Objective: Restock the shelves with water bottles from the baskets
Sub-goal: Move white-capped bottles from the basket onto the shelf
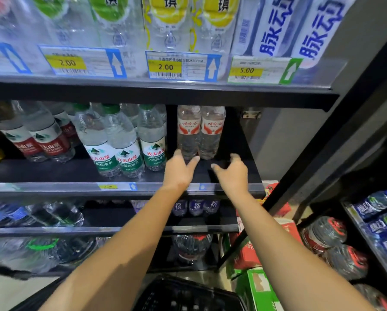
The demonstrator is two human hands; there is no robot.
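Above the dark store shelf (53,171), the left hand (181,169) spreads wide beside two bottles (200,131), the right hand (230,173) loosely curled, empty.

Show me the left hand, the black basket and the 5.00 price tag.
left hand (178,171): head view, back of the hand.
black basket (188,290): head view, mesh wall.
5.00 price tag (246,70): head view, yellow field.

Two bare hands, left hand (179,173) and right hand (231,175). Left forearm (120,248) and right forearm (284,239) bare down to frame's lower edge. Wrists slim. Fingertips too blurred for nail detail.
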